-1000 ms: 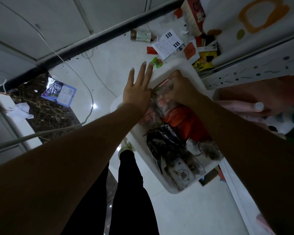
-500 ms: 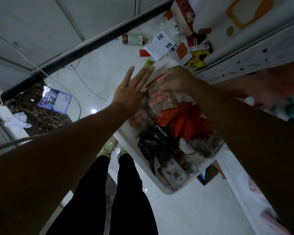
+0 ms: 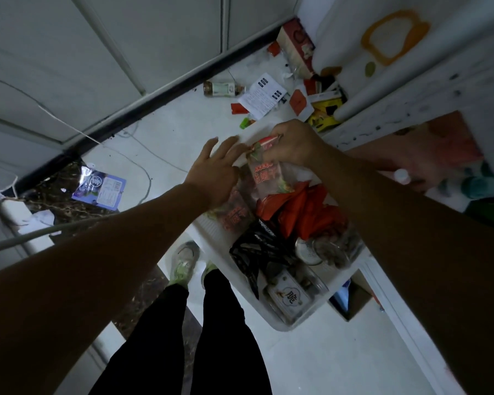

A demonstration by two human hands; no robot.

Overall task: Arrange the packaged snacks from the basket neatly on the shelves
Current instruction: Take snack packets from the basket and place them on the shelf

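A white basket [image 3: 211, 228] full of packaged snacks stands on the floor below me. My right hand [image 3: 293, 142] pinches the top edge of a clear snack bag with red lettering [image 3: 265, 175], which hangs over the basket's far end. My left hand [image 3: 216, 169] hovers beside that bag with straight spread fingers, fingertips near its top. Under it lies a similar clear bag [image 3: 234, 215]. Orange-red packets [image 3: 300, 206], a black packet [image 3: 257, 246], a jar with a metal lid [image 3: 325, 248] and a white-labelled pack [image 3: 288, 296] fill the rest. The white shelf unit [image 3: 428, 89] stands at the right.
Loose litter lies on the floor beyond the basket: a small bottle [image 3: 223, 89], a printed leaflet [image 3: 261, 99], red cards, a yellow pack [image 3: 324, 114]. A blue packet [image 3: 100, 188] lies at left on dark flooring. A cable crosses the white floor. My feet [image 3: 183, 262] stand beside the basket.
My right hand has lifted the clear red-lettered bag up out of the basket. My left hand shifted a little toward the bag's top, fingers still straight.
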